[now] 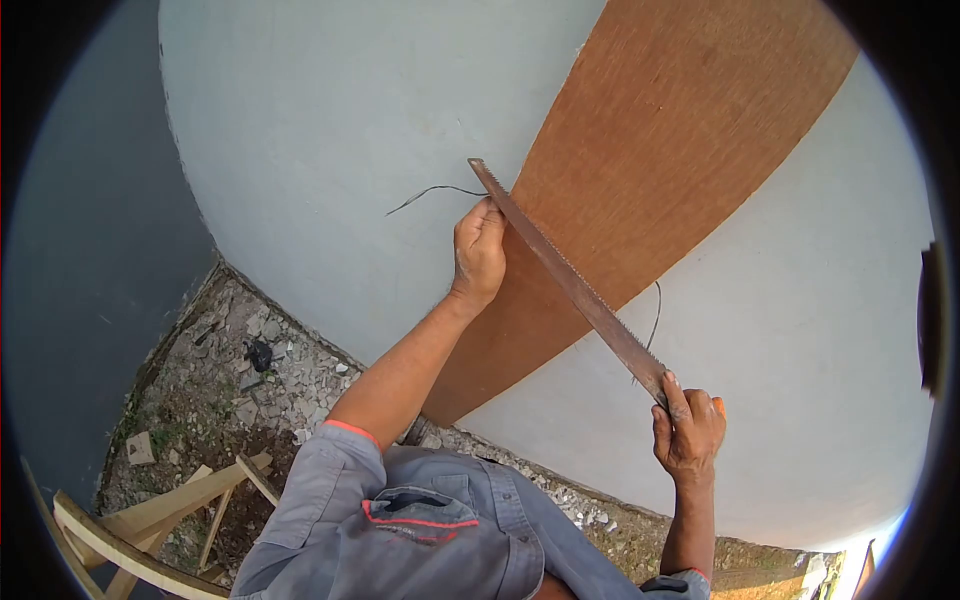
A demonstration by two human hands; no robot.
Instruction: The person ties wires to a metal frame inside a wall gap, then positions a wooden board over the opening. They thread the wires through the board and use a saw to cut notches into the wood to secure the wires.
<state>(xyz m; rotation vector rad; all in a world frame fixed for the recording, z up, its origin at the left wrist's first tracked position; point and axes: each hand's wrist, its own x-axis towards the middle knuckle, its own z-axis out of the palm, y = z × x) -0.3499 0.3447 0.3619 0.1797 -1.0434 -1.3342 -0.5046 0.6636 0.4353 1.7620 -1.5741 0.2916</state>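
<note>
A long hand saw [570, 277] with a rusty brown blade slants across a strip of reddish-brown plywood [690, 120], its teeth facing up and right. My right hand [690, 435] is wrapped round the saw's orange handle, one finger laid along the blade. Near the narrow tip, the fingers of my left hand [481, 253] are closed at the blade's back edge; the exact contact is partly hidden. A thin dark wire [432, 190] sticks out left beside those fingers. Another wire [657, 312] stands at the plywood's right edge, close to the blade.
The plywood lies against a pale grey wall [330, 150], with a darker wall [90, 230] at the left. Rubble [290, 370] and a black plastic scrap [258, 354] cover the ground along the wall's foot. Wooden lengths [150, 520] stand at the lower left.
</note>
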